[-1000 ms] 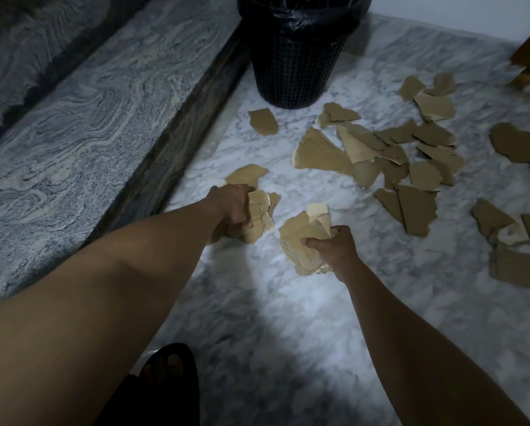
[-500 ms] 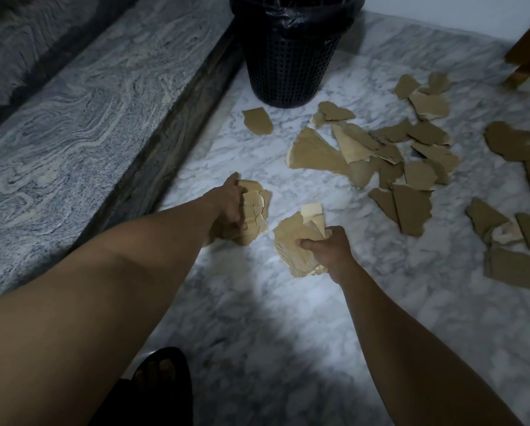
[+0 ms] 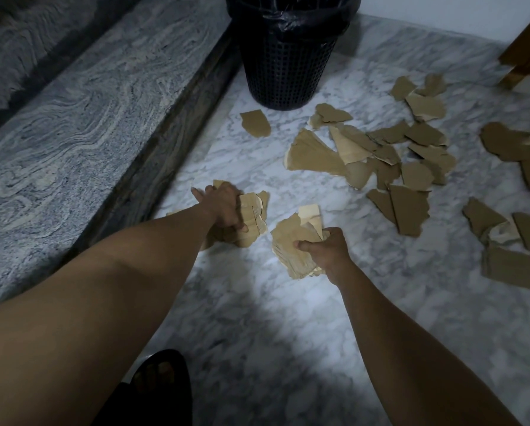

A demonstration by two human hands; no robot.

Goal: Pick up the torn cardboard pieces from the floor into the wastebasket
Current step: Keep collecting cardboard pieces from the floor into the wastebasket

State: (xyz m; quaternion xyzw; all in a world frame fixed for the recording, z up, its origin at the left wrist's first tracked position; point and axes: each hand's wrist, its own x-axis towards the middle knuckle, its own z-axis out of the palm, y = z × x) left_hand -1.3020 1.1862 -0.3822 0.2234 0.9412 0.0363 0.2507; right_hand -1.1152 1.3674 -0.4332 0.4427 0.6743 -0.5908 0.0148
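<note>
Since a moment ago the left hand (image 3: 225, 207) has reached farther out along the floor, its fingers now spread over one more scrap by the stone step (image 3: 103, 124), while the right hand (image 3: 325, 249) has barely shifted. The left hand is partly open at the fingertips yet has a stack of torn cardboard (image 3: 253, 219) pinned under its palm and thumb. The right hand is closed in a fist around its own bundle of cardboard pieces (image 3: 294, 244), thumb pressed across the front.

The black mesh wastebasket (image 3: 283, 66), lined with a dark bag, stands at the far end, against the step. Many loose cardboard pieces (image 3: 374, 158) lie scattered on the marble floor (image 3: 257, 318) to the right and far right, with one lone scrap (image 3: 255, 123) just near the basket's base.

Both hands look nearly full, so the sound move is probably to finish drawing in that last scrap, squeeze each stack tight so no inner piece slides out, and carry both over the basket's rim before letting go. Releasing low inside the bag should keep light pieces from fluttering back onto the floor.
</note>
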